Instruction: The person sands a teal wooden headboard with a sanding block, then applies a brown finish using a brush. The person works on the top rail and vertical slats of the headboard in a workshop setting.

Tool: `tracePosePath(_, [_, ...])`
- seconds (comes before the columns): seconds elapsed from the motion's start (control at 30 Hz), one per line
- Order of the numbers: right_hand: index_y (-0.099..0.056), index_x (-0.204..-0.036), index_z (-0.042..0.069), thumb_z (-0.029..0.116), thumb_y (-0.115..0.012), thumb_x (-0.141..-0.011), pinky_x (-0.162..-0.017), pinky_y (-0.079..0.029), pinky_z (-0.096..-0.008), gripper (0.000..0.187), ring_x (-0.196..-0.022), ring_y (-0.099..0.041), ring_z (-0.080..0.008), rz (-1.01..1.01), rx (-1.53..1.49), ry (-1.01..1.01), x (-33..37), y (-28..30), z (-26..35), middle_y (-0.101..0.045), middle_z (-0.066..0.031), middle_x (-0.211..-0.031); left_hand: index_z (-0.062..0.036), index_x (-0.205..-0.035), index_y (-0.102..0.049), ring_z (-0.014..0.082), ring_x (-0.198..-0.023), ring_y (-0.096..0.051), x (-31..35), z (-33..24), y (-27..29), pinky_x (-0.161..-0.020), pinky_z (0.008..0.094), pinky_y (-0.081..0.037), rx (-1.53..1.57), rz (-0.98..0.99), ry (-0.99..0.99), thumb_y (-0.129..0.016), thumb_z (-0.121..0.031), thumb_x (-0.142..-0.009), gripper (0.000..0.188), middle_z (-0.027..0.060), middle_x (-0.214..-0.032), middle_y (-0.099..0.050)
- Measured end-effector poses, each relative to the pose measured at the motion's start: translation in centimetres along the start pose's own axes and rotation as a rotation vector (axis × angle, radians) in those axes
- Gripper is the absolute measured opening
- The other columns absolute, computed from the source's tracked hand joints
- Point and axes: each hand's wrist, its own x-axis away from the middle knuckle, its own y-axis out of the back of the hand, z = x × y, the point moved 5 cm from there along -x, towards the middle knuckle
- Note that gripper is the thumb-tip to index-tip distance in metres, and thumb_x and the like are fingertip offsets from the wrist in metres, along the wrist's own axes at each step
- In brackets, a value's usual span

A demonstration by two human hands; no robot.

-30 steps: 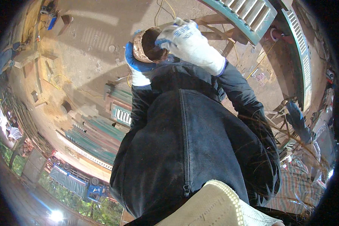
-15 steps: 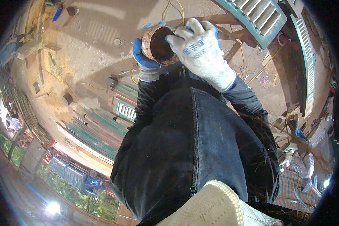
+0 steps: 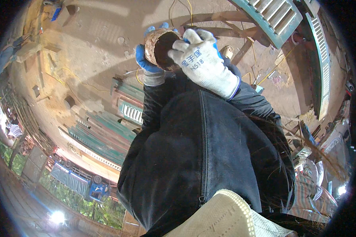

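Note:
My left hand [image 3: 149, 68], in a white glove with blue-coated palm and fingers, wraps round the side of a rusty, mottled brown can [image 3: 150, 49]. The can is tilted, its dark round mouth turned toward my right hand. In a matching glove, my right hand [image 3: 203, 65] lies against the near right rim of that mouth, its back toward me and its fingers curled. The fingertips reach in at the opening, and anything between them is hidden. What the can holds is too dark to make out.
Green louvred shutter panels [image 3: 271, 21] stand at the upper right, with a long shutter [image 3: 322, 67] beside them. More green slatted pieces [image 3: 101, 136] lie stacked at left. Yellow cord [image 3: 61, 77] crosses the dusty floor. A foot [image 3: 227, 51] shows behind my right hand.
Both hands and the can have shifted slightly left. My right hand has dropped a little and turned, its fingers still at the can's mouth. A foot has come into view behind it.

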Motion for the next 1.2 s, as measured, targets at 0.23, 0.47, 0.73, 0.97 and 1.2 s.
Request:
tracePosePath(0.23, [-0.067, -0.083, 0.016, 0.024, -0.063, -0.067, -0.079, -0.042, -0.0392, 0.019, -0.101, -0.052, -0.0211, -0.13, 0.146, -0.01, -0.8, -0.3, 0.0, -0.059, 0.0012, -0.086, -0.0089, -0.144, -0.04, 0.0415, -0.135, -0.037, -0.6, 0.3, -0.9, -0.113, 0.0571, -0.026, -0.088, 0.079, -0.059, -0.041, -0.054, -0.091, 0.069, 0.0231, -0.148, -0.036])
tracePosePath(0.47, [-0.069, -0.084, 0.02, 0.022, -0.062, -0.072, -0.082, -0.042, -0.0445, 0.014, -0.103, -0.055, -0.022, -0.023, -0.094, -0.1, 0.1, -0.9, -1.1, -0.065, 0.0017, -0.095, -0.0111, -0.145, -0.039, 0.0419, -0.136, -0.035, -0.5, 0.7, 1.4, -0.113, 0.058, -0.026, 0.068, 0.117, 0.044, -0.04, -0.054, -0.091, 0.069, 0.0225, -0.15, -0.034])
tracePosePath(0.73, [-0.07, -0.085, 0.019, 0.021, -0.062, -0.072, -0.081, -0.042, -0.047, 0.016, -0.1, -0.057, -0.0247, -0.04, -0.095, -0.142, 0.8, 0.1, -1.5, -0.066, 0.0003, -0.093, -0.0121, -0.145, -0.038, 0.0418, -0.136, -0.036, -0.4, 0.6, 0.4, -0.112, 0.0594, -0.027, -0.026, 0.078, 0.067, -0.041, -0.057, -0.088, 0.072, 0.0214, -0.15, -0.034])
tracePosePath(0.97, [-0.07, -0.086, 0.018, 0.02, -0.063, -0.073, -0.078, -0.042, -0.0494, 0.015, -0.099, -0.057, -0.027, -0.069, -0.149, -0.175, 1.0, 0.5, -1.4, -0.067, -0.001, -0.095, -0.0135, -0.146, -0.036, 0.0445, -0.136, -0.034, -0.2, 0.9, 0.0, -0.112, 0.061, -0.026, -0.069, 0.034, 0.045, -0.04, -0.06, -0.087, 0.075, 0.0227, -0.151, -0.031])
tracePosePath(1.2, [-0.071, -0.087, 0.018, 0.021, -0.064, -0.072, -0.08, -0.042, -0.05, 0.017, -0.101, -0.058, -0.0255, -0.038, -0.068, -0.169, 1.1, 1.0, -0.7, -0.068, -0.002, -0.095, -0.0137, -0.146, -0.036, 0.0441, -0.136, -0.034, -0.2, 0.7, -0.4, -0.111, 0.0605, -0.027, -0.104, 0.062, 0.036, -0.039, -0.058, -0.088, 0.073, 0.0225, -0.151, -0.031])
